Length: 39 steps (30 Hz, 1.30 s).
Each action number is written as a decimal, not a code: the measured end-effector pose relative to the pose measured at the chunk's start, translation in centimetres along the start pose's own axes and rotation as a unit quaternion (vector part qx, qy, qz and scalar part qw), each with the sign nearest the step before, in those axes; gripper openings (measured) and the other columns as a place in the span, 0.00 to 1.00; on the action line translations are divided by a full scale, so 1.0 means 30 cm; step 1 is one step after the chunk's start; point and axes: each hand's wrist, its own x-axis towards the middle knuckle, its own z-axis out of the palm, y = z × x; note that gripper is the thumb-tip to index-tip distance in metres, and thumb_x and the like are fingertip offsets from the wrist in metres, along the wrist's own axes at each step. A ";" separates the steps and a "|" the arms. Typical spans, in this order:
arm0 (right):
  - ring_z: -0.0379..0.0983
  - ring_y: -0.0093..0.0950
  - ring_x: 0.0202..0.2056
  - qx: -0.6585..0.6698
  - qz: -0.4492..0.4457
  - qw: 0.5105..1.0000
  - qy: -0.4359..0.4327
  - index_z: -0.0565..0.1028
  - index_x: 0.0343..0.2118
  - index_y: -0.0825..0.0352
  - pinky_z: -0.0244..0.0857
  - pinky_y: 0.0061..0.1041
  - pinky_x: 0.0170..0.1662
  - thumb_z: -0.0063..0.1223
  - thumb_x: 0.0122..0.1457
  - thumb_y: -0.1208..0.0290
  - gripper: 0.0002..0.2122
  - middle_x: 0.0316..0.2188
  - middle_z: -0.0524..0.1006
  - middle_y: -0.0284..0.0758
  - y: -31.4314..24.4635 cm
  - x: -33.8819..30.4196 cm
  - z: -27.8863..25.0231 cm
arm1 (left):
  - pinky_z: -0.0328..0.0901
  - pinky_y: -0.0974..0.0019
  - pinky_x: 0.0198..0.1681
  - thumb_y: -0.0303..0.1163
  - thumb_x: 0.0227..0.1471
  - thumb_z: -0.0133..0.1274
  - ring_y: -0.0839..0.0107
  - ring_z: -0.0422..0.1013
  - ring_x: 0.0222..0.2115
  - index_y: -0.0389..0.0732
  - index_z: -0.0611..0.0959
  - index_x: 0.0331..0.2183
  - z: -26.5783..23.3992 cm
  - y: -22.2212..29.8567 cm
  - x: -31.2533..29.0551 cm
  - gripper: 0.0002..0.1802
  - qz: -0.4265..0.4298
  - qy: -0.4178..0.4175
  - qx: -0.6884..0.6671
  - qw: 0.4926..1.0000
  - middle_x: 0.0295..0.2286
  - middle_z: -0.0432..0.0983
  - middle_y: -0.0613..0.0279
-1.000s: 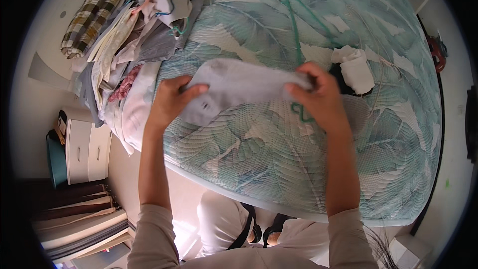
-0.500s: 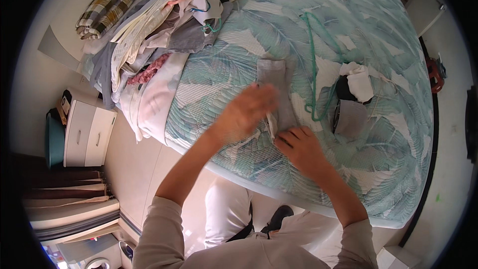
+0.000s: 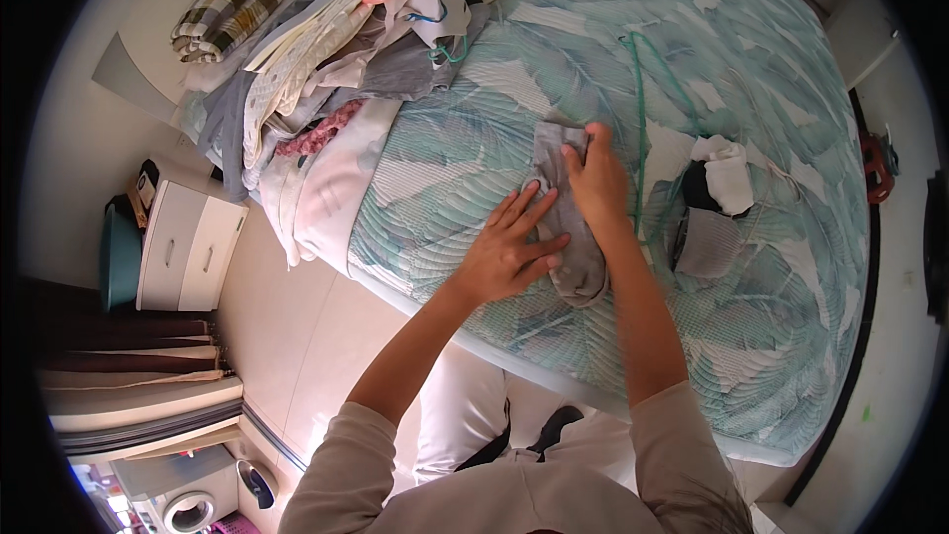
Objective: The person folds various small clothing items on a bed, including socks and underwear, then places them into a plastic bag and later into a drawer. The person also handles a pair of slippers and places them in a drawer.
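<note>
Teal leaf-patterned bedspread [image 3: 751,336] beneath both hands. Long grey fabric sock [image 3: 578,265] under fingertips of left hand [image 3: 507,255], spread wide; right hand [image 3: 599,185] curled at sock's far end, grip unclear.

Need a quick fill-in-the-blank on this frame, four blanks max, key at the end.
1. The left hand and right hand both touch a sock coloured ____.
2. Of the two hands, the one nearer the sock's far end is the ____ one.
3. The hanger on the bed is coloured ____.
4. The clothes heap lies on the person's ____ side.

Missing words: gray; right; green; left.
</note>
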 end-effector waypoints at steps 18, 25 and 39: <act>0.61 0.35 0.51 -0.048 -0.412 0.884 -0.218 0.72 0.37 0.66 0.54 0.37 0.55 0.55 0.48 0.61 0.16 0.46 0.68 0.34 0.093 -0.355 -0.300 | 0.41 0.51 0.60 0.63 0.29 0.58 0.50 0.45 0.58 0.41 0.68 0.52 0.032 0.009 0.000 0.51 -0.062 -0.026 0.070 0.995 0.56 0.48 0.41; 0.65 0.33 0.47 -0.085 -0.455 0.873 -0.155 0.72 0.35 0.66 0.62 0.33 0.47 0.54 0.48 0.68 0.11 0.41 0.71 0.35 0.163 -0.370 -0.293 | 0.43 0.51 0.59 0.54 0.36 0.59 0.51 0.48 0.57 0.38 0.71 0.49 0.003 0.042 0.001 0.42 -0.033 0.005 0.074 0.997 0.54 0.55 0.47; 0.72 0.32 0.34 0.129 -0.148 0.978 -0.066 0.71 0.33 0.66 0.64 0.29 0.35 0.56 0.49 0.68 0.11 0.29 0.75 0.36 0.041 -0.241 -0.203 | 0.63 0.64 0.22 0.25 0.43 0.51 0.64 0.68 0.16 0.38 0.72 0.31 0.136 0.121 0.019 0.09 -0.325 0.193 -0.127 0.917 0.16 0.71 0.57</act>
